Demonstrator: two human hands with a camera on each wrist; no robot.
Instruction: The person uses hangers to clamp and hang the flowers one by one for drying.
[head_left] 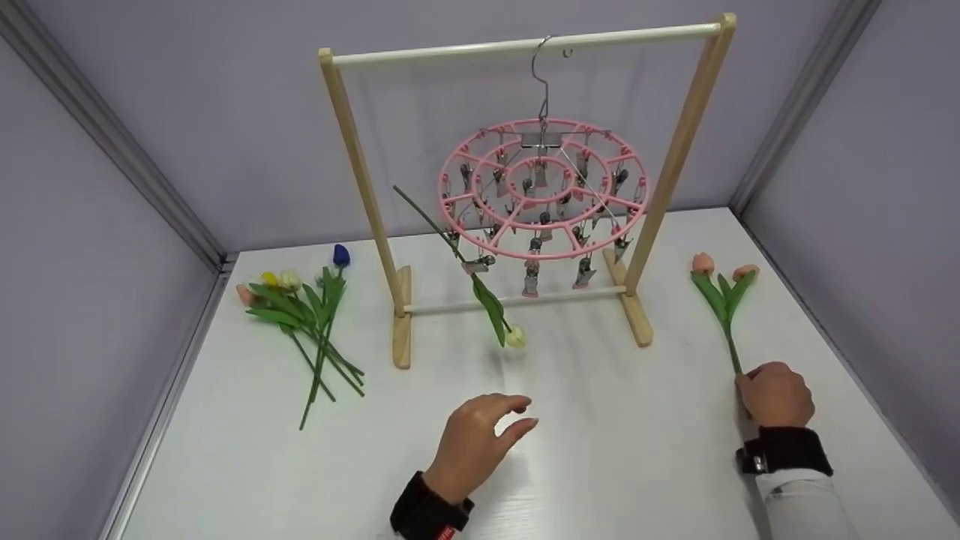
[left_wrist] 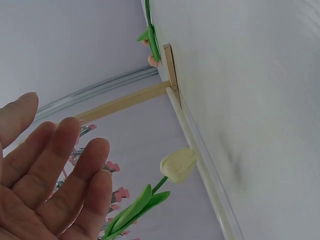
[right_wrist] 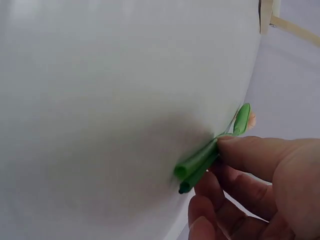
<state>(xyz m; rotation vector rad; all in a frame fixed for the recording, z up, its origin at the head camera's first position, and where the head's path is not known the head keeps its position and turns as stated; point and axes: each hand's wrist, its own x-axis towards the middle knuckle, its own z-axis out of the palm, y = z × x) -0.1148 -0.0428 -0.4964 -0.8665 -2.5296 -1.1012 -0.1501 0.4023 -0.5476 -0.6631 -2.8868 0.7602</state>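
At the right of the table, my right hand [head_left: 776,394] pinches the stems of two pink tulips [head_left: 721,296] near their lower ends. The right wrist view shows two green stem ends [right_wrist: 192,170] poking out past the thumb and fingers. My left hand [head_left: 480,435] is held over the front middle of the table, fingers bent loosely and apart from the thumb, with nothing between them. Beyond it a white tulip [head_left: 515,335] hangs head down and slanted, its stem caught in a clip [head_left: 478,264] of the pink round clip hanger [head_left: 544,255].
The hanger hooks over the top bar [head_left: 450,51] of a wooden stand [head_left: 402,330]. Several metal clips dangle from its rings. On the left lies a loose bunch of tulips [head_left: 304,307], blue, yellow, white and pink, with crossed stems. Pale walls enclose the table [head_left: 600,450].
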